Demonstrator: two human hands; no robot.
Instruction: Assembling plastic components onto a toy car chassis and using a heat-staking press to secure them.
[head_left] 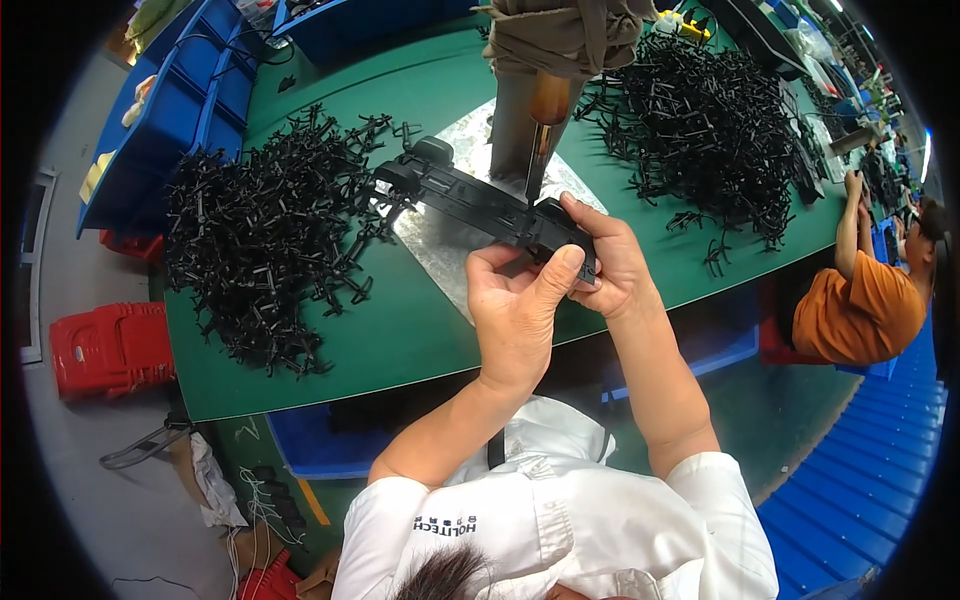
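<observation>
Both my hands grip a long black plastic toy-car chassis [465,200] with wheels showing at its far left end. My left hand [513,318] pinches its near edge with the thumb on top. My right hand [617,262] is wrapped round its near right end. The thin bit of an upright powered screwdriver [550,105], amber in its lower body, comes down onto the chassis just beyond my fingers. Whether a screw sits under the tip is hidden. Cloth [560,38] wraps the tool's upper part. Beneath lies a scuffed pale sheet [440,258].
Heaps of small black branched plastic parts lie on the green table [400,350]: a left pile [270,240] and a right pile [705,125]. Blue bins [165,125] stand at the left edge, red stacked stools [112,350] beyond. A co-worker in orange [865,310] sits at right.
</observation>
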